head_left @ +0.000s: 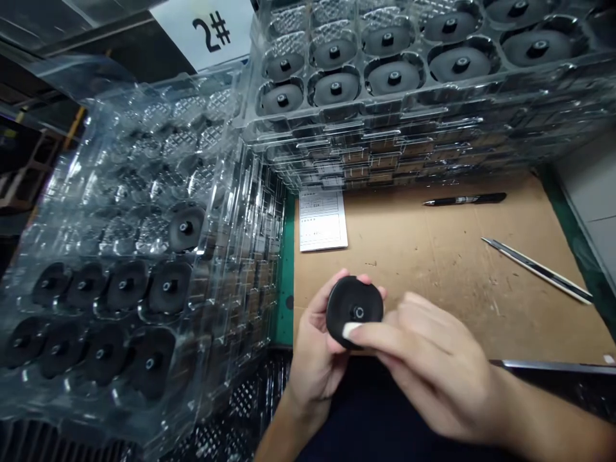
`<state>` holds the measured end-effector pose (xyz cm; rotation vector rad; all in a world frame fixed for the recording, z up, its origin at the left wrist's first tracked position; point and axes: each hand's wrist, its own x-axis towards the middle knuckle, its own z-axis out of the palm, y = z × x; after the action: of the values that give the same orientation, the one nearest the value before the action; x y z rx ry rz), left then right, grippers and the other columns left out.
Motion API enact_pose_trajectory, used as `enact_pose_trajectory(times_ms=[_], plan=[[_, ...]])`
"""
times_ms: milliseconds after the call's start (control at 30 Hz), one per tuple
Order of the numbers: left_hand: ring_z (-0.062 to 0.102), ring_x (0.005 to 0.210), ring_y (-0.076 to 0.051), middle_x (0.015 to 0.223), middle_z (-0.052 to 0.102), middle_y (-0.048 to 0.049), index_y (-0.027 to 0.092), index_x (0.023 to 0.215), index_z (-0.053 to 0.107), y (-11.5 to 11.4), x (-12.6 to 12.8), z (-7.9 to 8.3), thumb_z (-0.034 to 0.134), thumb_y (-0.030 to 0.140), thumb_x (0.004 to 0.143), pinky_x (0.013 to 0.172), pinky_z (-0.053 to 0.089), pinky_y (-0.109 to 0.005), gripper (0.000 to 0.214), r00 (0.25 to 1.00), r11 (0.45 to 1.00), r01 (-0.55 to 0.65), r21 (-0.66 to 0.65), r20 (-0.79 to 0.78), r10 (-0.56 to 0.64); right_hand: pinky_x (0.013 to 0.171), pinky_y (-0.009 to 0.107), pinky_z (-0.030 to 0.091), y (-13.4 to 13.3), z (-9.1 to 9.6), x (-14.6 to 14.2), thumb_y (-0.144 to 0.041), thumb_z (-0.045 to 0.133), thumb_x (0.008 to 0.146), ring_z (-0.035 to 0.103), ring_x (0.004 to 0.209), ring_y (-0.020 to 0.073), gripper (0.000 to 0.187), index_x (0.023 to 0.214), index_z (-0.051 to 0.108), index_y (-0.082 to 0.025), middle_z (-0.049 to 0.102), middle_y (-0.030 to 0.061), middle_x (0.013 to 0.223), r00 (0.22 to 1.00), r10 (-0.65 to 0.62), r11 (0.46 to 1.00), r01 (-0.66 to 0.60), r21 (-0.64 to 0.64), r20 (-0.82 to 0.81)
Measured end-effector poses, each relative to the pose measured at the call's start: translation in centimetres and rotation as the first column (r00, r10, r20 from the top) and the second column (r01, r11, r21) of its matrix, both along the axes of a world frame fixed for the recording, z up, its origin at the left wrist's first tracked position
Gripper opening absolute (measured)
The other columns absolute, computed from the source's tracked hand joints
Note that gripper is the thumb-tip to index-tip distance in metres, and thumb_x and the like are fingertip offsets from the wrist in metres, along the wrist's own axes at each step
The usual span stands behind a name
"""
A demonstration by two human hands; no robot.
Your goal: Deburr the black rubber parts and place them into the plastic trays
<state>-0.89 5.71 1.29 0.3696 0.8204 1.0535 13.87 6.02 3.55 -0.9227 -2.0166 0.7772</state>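
A black round disc [344, 303] with a small metal-tipped post at its centre is held above the cardboard, its face tilted up toward me. My left hand [312, 353] is closed around its rim, with fingertips showing behind the top edge. From the right, my right hand [433, 359] reaches over with curled fingers and one digit pressed on the lower part of the disc's face. Something white [350, 330] covers that digit's tip; I cannot tell whether it is a finger cover. The underside of the disc is hidden.
Left stands a stack of clear plastic trays [212, 276] partly filled with like discs. Another tray stack [414, 109] lies across the back. A paper slip [323, 221], a black pen [464, 200] and a slim cutter knife [536, 269] lie on the cardboard sheet [409, 250].
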Motion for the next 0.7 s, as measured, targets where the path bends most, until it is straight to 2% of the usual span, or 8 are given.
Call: enact_pose_trajectory(times_ms=[100,200,300,367,433,533,633,700], plan=[[0.061,0.105,-0.024,0.116,0.065,-0.0027,0.029,0.114,0.062,-0.2,-0.3,-0.5,0.081,0.038,0.057,0.093,0.048,-0.031,0.061,0.998,1.000,0.022,0.005,0.051,-0.023,0.061,0.030,0.036,-0.8,-0.6,1.4,-0.006,0.049,0.084,0.046,0.066,0.0122,0.031,0.115,0.056,-0.012,0.060,0.0042,0.078,0.983,-0.113,0.993,0.115,-0.002,0.147],[0.056,0.114,-0.020,0.121,0.063,-0.0038,0.027,0.117,0.060,-0.9,-0.1,-1.1,0.076,0.038,0.066,0.095,0.045,-0.023,0.055,0.996,1.000,0.010,-0.024,0.091,-0.008,0.061,0.031,0.033,0.4,-0.4,1.9,-0.008,0.047,0.087,0.048,0.065,0.0116,0.029,0.112,0.059,-0.016,0.063,0.0045,0.083,0.944,-0.239,0.968,0.213,0.132,0.229],[0.053,0.118,-0.022,0.122,0.062,-0.0046,0.025,0.118,0.059,-1.8,-0.1,-1.4,0.072,0.040,0.070,0.101,0.040,-0.028,0.052,0.990,0.997,0.030,-0.078,0.141,-0.019,0.065,0.032,0.033,2.6,-0.4,2.0,-0.013,0.041,0.091,0.051,0.067,0.0111,0.027,0.105,0.063,-0.023,0.066,0.0027,0.091,0.984,-0.088,0.983,0.061,0.172,0.153],[0.055,0.115,-0.027,0.124,0.060,-0.0074,0.024,0.119,0.058,-2.2,-0.3,-1.3,0.073,0.042,0.068,0.102,0.041,-0.037,0.056,0.978,0.989,0.092,-0.116,0.196,-0.068,0.071,0.032,0.036,3.7,-1.2,2.3,-0.015,0.041,0.092,0.054,0.074,0.0114,0.028,0.106,0.062,-0.025,0.066,0.0010,0.094,0.997,-0.018,0.998,0.013,0.069,0.070],[0.058,0.111,-0.031,0.126,0.058,-0.0101,0.024,0.120,0.057,-2.5,-0.7,-1.2,0.073,0.043,0.068,0.098,0.044,-0.040,0.058,0.955,0.980,0.150,-0.132,0.274,-0.109,0.074,0.031,0.040,4.0,-3.1,2.9,-0.016,0.044,0.092,0.056,0.080,0.0122,0.026,0.109,0.061,-0.025,0.066,0.0014,0.096,0.997,-0.074,0.992,0.075,-0.101,0.014],[0.058,0.112,-0.030,0.126,0.058,-0.0103,0.023,0.122,0.056,-2.8,-1.0,-1.1,0.070,0.042,0.071,0.095,0.045,-0.035,0.056,0.920,0.975,0.177,-0.135,0.376,-0.114,0.074,0.030,0.046,2.8,-7.3,4.0,-0.024,0.047,0.091,0.056,0.083,0.0143,0.025,0.112,0.062,-0.027,0.066,0.0027,0.095,0.990,-0.058,0.950,0.095,-0.298,0.128],[0.056,0.113,-0.029,0.125,0.059,-0.0085,0.023,0.122,0.055,-2.9,-0.8,-1.2,0.070,0.040,0.072,0.096,0.045,-0.034,0.055,0.894,0.973,0.188,-0.134,0.433,-0.113,0.086,0.042,0.045,0.9,-10.0,4.8,-0.027,0.049,0.089,0.053,0.101,0.0218,0.027,0.111,0.064,-0.028,0.061,0.0069,0.107,0.961,0.013,0.945,0.078,-0.316,0.275],[0.056,0.114,-0.029,0.126,0.059,-0.0075,0.024,0.122,0.055,-2.8,-0.7,-1.2,0.070,0.040,0.073,0.095,0.045,-0.034,0.054,0.886,0.973,0.197,-0.124,0.448,-0.122,0.092,0.047,0.042,-0.2,-9.4,5.1,-0.025,0.050,0.087,0.049,0.111,0.0250,0.027,0.111,0.063,-0.027,0.057,0.0082,0.116,0.960,-0.076,0.947,0.154,-0.282,0.269]])
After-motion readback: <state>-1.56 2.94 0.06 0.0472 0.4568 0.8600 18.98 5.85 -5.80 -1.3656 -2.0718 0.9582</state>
